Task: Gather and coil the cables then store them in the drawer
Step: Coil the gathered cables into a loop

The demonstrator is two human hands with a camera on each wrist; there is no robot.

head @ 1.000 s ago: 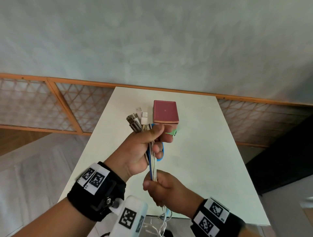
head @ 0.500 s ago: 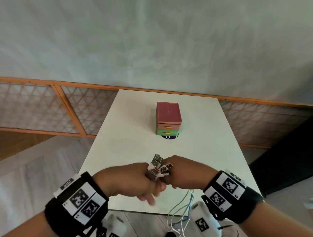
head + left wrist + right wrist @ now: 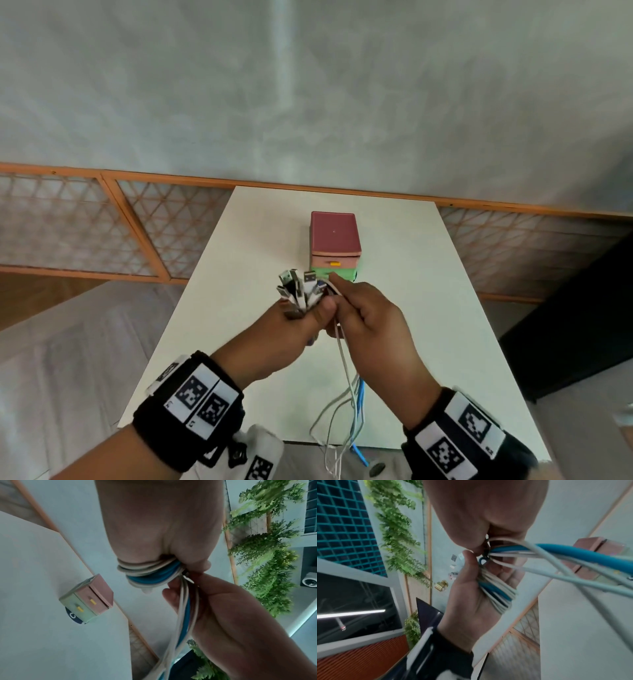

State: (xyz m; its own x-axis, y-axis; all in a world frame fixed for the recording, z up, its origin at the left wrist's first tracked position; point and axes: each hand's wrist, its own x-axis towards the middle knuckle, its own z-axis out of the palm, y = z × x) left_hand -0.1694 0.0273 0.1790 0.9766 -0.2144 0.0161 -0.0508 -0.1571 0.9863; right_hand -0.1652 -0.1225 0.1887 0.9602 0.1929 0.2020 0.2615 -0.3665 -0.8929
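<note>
Left hand: the left hand (image 3: 291,329) is held up over the near half of the table, fingers wrapped around the bundle of cables (image 3: 301,291), thumb pressed across the front of it.
Coil: from the left wrist view the white and blue strands (image 3: 147,573) are looped several turns around the fingers of that hand.
Plugs: a cluster of metal USB plugs (image 3: 294,279) sticks up and fans out above the left fist.
Right hand: the right hand (image 3: 366,318) sits just to the right of the left, touching it, fingers curled around the loose run of the same cables; in the left wrist view the strands pass through its closed fingers (image 3: 173,599).
Loose tails: the free ends (image 3: 349,411), several white and one blue, hang down from the right hand past the near edge of the table.
Drawer unit: a small drawer box (image 3: 335,245) stands on the far middle of the table, dark red on top, with a pink drawer over a green one, each with a yellow pull; both look pushed in.
Table: a white table (image 3: 428,308) runs away toward a pale wall with a wooden lattice rail.
</note>
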